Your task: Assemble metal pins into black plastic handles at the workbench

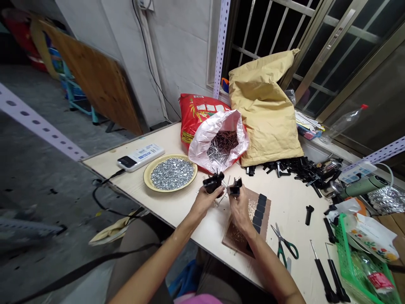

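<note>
**Close work in black plastic and thin metal**

My left hand (206, 199) is closed around a black plastic piece (213, 183), and my right hand (239, 206) grips a second black plastic piece (235, 188). I hold the two just apart over the middle of the worktable (202, 219), with thin metal pins (225, 185) showing between them; I cannot tell which fingers, if any, hold those. I'd judge the step to be handling plastic and pins together, and the next move to call for steady grips and a clear view of the small ends.

To the left lie a yellow plate (147, 185) heaped with silvery bits (172, 173) and a white power bank (146, 156). On the far side a red sack (189, 118) gapes, showing more pins, beside a tan paper bag (268, 118). Right of that spreads a pile of black plastic parts (303, 169). Under my right arm lies a brown mat (265, 219) with a row of black pads (260, 210); green-handled scissors (281, 242) and a green basket (344, 249) are farther right.

Beyond, a barred window (272, 25) stands at far right, and a wooden board (95, 80) leans at far left above the grey floor (38, 139).
</note>
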`<state>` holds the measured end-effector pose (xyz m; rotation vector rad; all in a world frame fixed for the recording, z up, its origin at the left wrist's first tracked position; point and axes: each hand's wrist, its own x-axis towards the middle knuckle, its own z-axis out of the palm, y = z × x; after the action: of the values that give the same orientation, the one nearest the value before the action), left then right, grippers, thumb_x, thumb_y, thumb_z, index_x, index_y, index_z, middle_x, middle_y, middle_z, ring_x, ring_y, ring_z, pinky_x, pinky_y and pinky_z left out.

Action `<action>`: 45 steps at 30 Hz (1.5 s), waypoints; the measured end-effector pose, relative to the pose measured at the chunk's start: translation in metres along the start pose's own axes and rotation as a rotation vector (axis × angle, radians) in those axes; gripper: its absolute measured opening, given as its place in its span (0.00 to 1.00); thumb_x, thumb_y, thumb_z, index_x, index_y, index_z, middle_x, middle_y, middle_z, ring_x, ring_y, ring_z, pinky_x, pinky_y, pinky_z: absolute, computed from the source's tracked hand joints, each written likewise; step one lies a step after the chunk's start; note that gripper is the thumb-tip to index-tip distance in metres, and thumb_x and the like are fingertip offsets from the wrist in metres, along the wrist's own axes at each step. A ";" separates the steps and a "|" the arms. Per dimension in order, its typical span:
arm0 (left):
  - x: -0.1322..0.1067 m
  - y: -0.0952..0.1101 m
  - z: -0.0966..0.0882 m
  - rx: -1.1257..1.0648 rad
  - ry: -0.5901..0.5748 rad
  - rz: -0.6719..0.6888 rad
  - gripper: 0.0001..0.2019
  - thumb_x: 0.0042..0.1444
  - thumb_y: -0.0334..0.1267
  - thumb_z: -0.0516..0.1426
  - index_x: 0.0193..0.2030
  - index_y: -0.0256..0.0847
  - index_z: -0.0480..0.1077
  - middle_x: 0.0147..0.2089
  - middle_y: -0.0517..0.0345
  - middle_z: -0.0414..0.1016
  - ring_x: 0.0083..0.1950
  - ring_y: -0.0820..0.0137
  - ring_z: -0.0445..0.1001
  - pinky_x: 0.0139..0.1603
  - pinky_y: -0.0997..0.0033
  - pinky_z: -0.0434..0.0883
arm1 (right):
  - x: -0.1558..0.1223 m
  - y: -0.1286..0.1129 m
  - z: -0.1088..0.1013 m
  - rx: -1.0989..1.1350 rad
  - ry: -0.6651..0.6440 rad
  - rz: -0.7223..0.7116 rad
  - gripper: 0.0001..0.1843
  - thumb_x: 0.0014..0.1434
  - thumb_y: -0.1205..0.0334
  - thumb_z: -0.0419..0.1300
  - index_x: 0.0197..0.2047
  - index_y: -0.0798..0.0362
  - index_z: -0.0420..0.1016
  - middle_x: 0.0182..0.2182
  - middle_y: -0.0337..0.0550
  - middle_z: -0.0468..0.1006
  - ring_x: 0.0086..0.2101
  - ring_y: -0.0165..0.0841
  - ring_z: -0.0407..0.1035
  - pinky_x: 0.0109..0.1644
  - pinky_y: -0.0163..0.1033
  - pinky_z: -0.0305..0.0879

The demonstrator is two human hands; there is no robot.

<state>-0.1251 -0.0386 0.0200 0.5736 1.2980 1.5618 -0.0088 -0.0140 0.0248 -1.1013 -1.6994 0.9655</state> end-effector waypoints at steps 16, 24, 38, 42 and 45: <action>-0.002 -0.006 0.005 -0.053 -0.082 -0.101 0.31 0.33 0.55 0.66 0.42 0.35 0.74 0.39 0.47 0.79 0.43 0.58 0.76 0.37 0.65 0.72 | 0.000 0.013 0.002 0.104 -0.105 0.008 0.16 0.54 0.52 0.58 0.41 0.54 0.76 0.35 0.46 0.75 0.38 0.39 0.68 0.43 0.43 0.67; -0.001 -0.006 0.003 -0.094 -0.061 -0.096 0.27 0.25 0.49 0.69 0.34 0.35 0.75 0.32 0.53 0.78 0.39 0.63 0.75 0.39 0.66 0.70 | 0.002 0.013 -0.001 0.078 -0.079 0.025 0.12 0.53 0.53 0.60 0.32 0.53 0.75 0.29 0.41 0.74 0.31 0.35 0.67 0.37 0.39 0.67; -0.016 -0.007 0.018 -0.232 -0.202 -0.125 0.28 0.33 0.50 0.67 0.42 0.37 0.75 0.50 0.45 0.76 0.56 0.58 0.70 0.58 0.60 0.64 | 0.004 0.007 0.011 0.419 -0.092 0.249 0.33 0.53 0.33 0.53 0.48 0.52 0.73 0.42 0.48 0.77 0.46 0.41 0.69 0.51 0.46 0.66; -0.020 -0.011 0.023 -0.184 -0.168 -0.067 0.27 0.36 0.48 0.67 0.44 0.39 0.75 0.52 0.47 0.76 0.61 0.57 0.65 0.62 0.58 0.60 | 0.009 0.014 0.015 0.612 -0.107 0.338 0.40 0.49 0.30 0.55 0.54 0.51 0.70 0.44 0.48 0.76 0.48 0.42 0.69 0.51 0.47 0.67; -0.021 -0.010 0.022 -0.083 -0.165 -0.059 0.23 0.38 0.46 0.66 0.43 0.40 0.76 0.48 0.50 0.78 0.58 0.57 0.68 0.61 0.57 0.62 | 0.010 0.015 0.011 0.626 -0.115 0.303 0.41 0.47 0.28 0.54 0.56 0.47 0.69 0.46 0.45 0.76 0.50 0.40 0.67 0.54 0.46 0.65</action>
<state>-0.0945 -0.0481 0.0224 0.5936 1.1111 1.4804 -0.0174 -0.0015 0.0104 -0.8945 -1.1888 1.6400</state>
